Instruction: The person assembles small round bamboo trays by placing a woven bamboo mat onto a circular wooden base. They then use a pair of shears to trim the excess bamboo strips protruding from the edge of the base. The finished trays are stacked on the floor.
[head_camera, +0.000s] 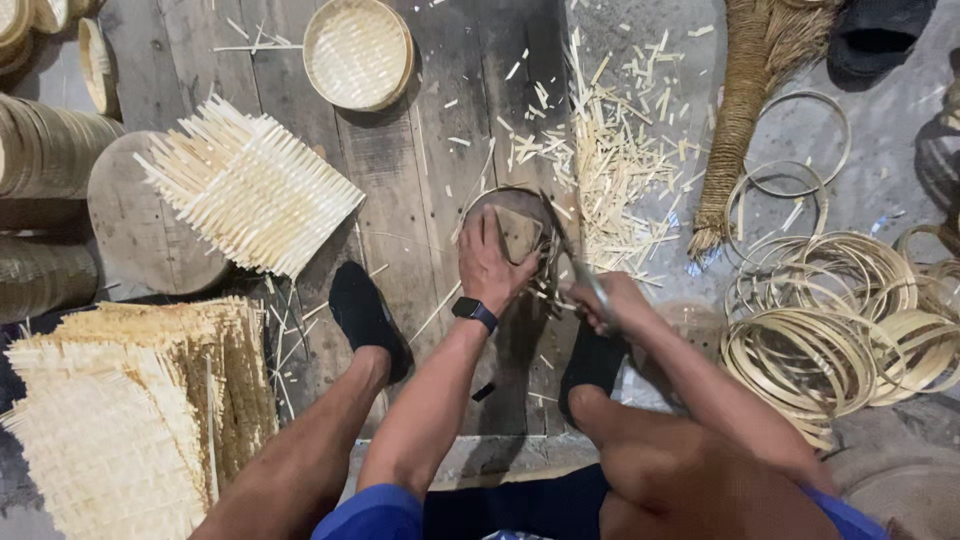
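My left hand, with a dark watch on its wrist, presses flat on a round woven bamboo piece set in a hoop on the wooden floor between my feet. My right hand grips a metal blade whose edge meets the right rim of that round piece, where loose strip ends stick out. The blade's tip is blurred.
A stack of square woven bamboo mats rests on a round wooden block to the left; more mats are piled near left. A finished round basket lies ahead. Bamboo offcuts litter the floor; coiled hoops lie right.
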